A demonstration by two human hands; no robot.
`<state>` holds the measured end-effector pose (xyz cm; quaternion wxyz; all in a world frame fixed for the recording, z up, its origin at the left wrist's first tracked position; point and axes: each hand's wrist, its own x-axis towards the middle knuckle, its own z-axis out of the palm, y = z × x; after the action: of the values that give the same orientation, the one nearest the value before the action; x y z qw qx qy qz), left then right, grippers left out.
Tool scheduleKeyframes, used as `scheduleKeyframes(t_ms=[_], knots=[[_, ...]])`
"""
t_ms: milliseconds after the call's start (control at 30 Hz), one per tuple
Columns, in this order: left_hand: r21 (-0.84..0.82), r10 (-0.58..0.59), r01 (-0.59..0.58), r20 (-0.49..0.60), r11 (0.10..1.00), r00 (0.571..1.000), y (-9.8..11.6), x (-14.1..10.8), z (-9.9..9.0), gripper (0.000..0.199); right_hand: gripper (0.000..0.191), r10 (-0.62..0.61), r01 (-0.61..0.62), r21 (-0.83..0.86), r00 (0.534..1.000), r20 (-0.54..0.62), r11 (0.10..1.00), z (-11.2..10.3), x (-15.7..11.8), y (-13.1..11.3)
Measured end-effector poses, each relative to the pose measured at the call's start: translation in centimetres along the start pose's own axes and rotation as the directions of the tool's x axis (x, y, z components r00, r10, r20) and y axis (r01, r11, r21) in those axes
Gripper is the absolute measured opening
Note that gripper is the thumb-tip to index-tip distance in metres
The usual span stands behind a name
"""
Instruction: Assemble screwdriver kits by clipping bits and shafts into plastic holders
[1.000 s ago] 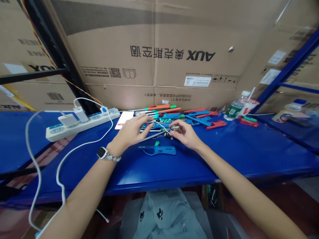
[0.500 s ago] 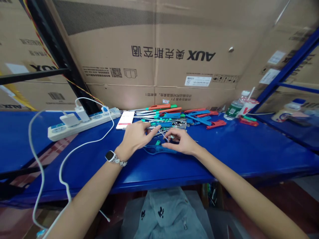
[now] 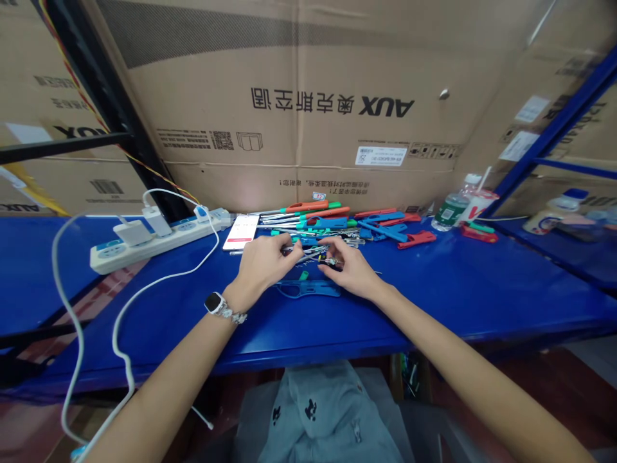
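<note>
My left hand [image 3: 264, 263], with a watch on its wrist, is closed in a pinch at the near edge of the parts pile; what its fingertips grip is hidden. Close to its right, my right hand [image 3: 351, 267] pinches a small metallic part [image 3: 330, 260] with a thin wire. Just below both hands, a blue lighter handle shell [image 3: 313, 289] lies flat on the blue table, a small green piece [image 3: 304, 275] at its upper edge. Behind the hands are long-nosed lighters [image 3: 308, 207] with metal tubes and orange, green and blue handles, among loose small parts.
A phone [image 3: 241, 233] and a white power strip [image 3: 144, 243] with cables stand left. Red and blue handle shells [image 3: 417, 239], a water bottle [image 3: 449, 212] and a cup with a straw [image 3: 479, 204] are to the right. A large cardboard box [image 3: 308, 141] rises behind the table.
My right hand's fingertips have shifted slightly upward, and the small part in them has turned a little. The pale wire between the hands shows less plainly. The shell stays in place.
</note>
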<state>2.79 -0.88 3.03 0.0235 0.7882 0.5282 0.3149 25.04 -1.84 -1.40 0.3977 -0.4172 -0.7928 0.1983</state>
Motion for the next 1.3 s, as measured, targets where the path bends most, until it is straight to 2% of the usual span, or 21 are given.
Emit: scheduleKeyframes(t_ms=[100,200,267,333,400,467,733,1000,1067,1167,1300], knots=[[0.015,0.042,-0.042,0.014,0.999,0.999,-0.2,-0.1,0.2,0.042,0.051,0.027,-0.026,0.010,0.999,-0.031,1.000,0.1,0.0,0.1],[-0.010,0.158,-0.158,-0.009,0.987,0.987,-0.3,-0.4,0.2,0.041,0.033,0.002,-0.002,-0.005,1.000,-0.028,1.000,0.1,0.1,-0.1],[-0.027,0.290,-0.292,-0.049,0.956,0.956,-0.3,-0.5,0.1,0.040,0.015,-0.052,0.051,-0.023,0.998,-0.025,0.998,0.0,0.1,-0.4],[-0.037,0.422,-0.424,-0.061,0.905,0.905,-0.3,-0.6,-0.1,0.039,0.009,-0.107,0.106,-0.031,0.994,-0.029,0.994,-0.3,0.1,-0.7],[-0.057,0.509,-0.510,-0.032,0.858,0.860,-0.4,-0.6,-0.2,0.038,0.018,-0.155,0.154,-0.019,0.988,-0.030,0.988,-0.6,-0.1,-1.1],[-0.072,0.549,-0.547,0.013,0.834,0.836,-0.6,-0.6,-0.3,0.037,0.027,-0.200,0.200,0.000,0.979,-0.042,0.980,-0.7,-0.2,-1.4],[0.025,0.560,-0.565,0.105,0.825,0.822,-0.2,-0.9,0.4,0.055,0.019,-0.271,0.273,-0.010,0.949,-0.163,0.962,0.3,0.3,-1.9],[0.122,0.561,-0.566,0.075,0.816,0.825,0.0,-0.9,1.1,0.062,0.024,-0.258,0.256,-0.035,0.955,-0.146,0.966,0.1,0.3,-2.1],[0.085,0.555,-0.556,0.042,0.827,0.831,-0.3,-0.8,1.2,0.059,0.024,-0.248,0.246,-0.033,0.956,-0.159,0.969,0.0,0.3,-2.1],[-0.077,0.552,-0.552,-0.026,0.830,0.833,-1.2,-0.5,1.2,0.046,0.024,-0.251,0.250,-0.033,0.950,-0.184,0.968,-0.3,0.3,-1.9],[-0.199,0.574,-0.582,-0.100,0.789,0.813,-2.5,-0.2,1.0,0.025,0.021,-0.253,0.251,-0.036,0.946,-0.205,0.967,-0.6,0.4,-1.7]])
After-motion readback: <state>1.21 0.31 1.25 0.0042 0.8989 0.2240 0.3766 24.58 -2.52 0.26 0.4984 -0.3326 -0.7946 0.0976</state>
